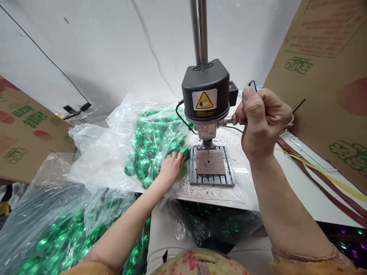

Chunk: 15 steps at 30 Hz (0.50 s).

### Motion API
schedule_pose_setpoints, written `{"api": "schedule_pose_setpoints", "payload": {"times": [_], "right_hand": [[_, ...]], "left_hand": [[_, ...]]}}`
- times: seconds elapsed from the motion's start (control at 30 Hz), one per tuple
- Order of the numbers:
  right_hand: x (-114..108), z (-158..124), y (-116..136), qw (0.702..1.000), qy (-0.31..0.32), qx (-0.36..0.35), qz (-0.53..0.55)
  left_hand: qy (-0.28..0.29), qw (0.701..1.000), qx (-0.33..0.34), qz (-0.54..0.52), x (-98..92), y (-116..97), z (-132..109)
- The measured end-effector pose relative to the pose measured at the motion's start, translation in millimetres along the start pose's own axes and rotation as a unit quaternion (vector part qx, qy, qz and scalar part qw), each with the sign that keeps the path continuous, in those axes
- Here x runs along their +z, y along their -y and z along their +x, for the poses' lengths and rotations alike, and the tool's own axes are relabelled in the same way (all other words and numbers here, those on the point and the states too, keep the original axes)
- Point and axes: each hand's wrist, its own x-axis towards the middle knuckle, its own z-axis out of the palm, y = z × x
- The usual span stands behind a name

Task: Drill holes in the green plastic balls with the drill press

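Two hands are at work. Your right hand is fisted, its grip closed tight round the lever of the drill press, level with the press head. Your left hand lies palm down on the green pieces in the open bag, fingertips just beside the base. Whether that grip holds a piece cannot be told. One brown pad sits on the base under the chuck. Black swarf speckles the bench.

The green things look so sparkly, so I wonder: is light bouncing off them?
Head view: yes, white glare spots glint on the green pieces and the clear plastic bag; the left hand among them looks sharp.
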Motion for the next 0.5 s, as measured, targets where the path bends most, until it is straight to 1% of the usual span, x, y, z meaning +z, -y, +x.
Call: {"api": "schedule_pose_setpoints", "payload": {"times": [0.03, 0.1, 0.13, 0.17, 0.2, 0.27, 0.3, 0.33, 0.37, 0.4, 0.47, 0.5], "right_hand": [[-0.3, -0.4, -0.7, 1.000, -0.001, -0.003, 0.002], [-0.4, -1.4, -1.5, 1.000, -0.003, -0.006, 0.001], [-0.2, -1.9, -1.6, 1.000, -0.005, -0.011, 0.002], [0.1, -2.4, -1.4, 1.000, -0.006, -0.015, 0.004], [0.4, -2.8, -1.2, 1.000, -0.006, -0.017, 0.004], [0.9, -3.3, -0.5, 1.000, -0.008, -0.021, 0.002], [1.0, -3.3, -0.2, 1.000, -0.009, -0.024, 0.002], [0.9, -3.2, 0.0, 1.000, -0.009, -0.026, 0.001], [0.8, -3.0, 0.1, 1.000, -0.010, -0.027, 0.001], [0.5, -2.8, 0.1, 1.000, -0.008, -0.029, 0.003], [-0.1, -2.3, -0.5, 0.999, -0.005, -0.032, 0.007], [-0.4, -2.0, -1.0, 0.999, -0.004, -0.035, 0.011]], "left_hand": [[0.012, 1.000, -0.025, 0.010, -2.3, 0.9, 5.5], [0.012, 0.997, -0.070, 0.018, -6.6, -0.9, 15.4], [0.002, 0.997, -0.078, 0.021, -8.4, -3.0, 19.8], [-0.009, 0.998, -0.063, 0.024, -9.8, -5.5, 23.9], [-0.018, 0.999, -0.020, 0.027, -10.8, -8.0, 27.9], [-0.013, 0.993, 0.115, 0.029, -11.1, -11.5, 36.1], [0.005, 0.984, 0.173, 0.031, -10.4, -12.3, 40.5], [0.030, 0.978, 0.201, 0.036, -9.2, -12.3, 45.2], [0.056, 0.977, 0.199, 0.044, -7.7, -11.6, 50.2], [0.077, 0.980, 0.176, 0.053, -6.1, -10.3, 55.2], [0.100, 0.985, 0.125, 0.065, -2.6, -6.6, 64.0], [0.103, 0.986, 0.113, 0.066, -1.0, -4.7, 67.3]]}}
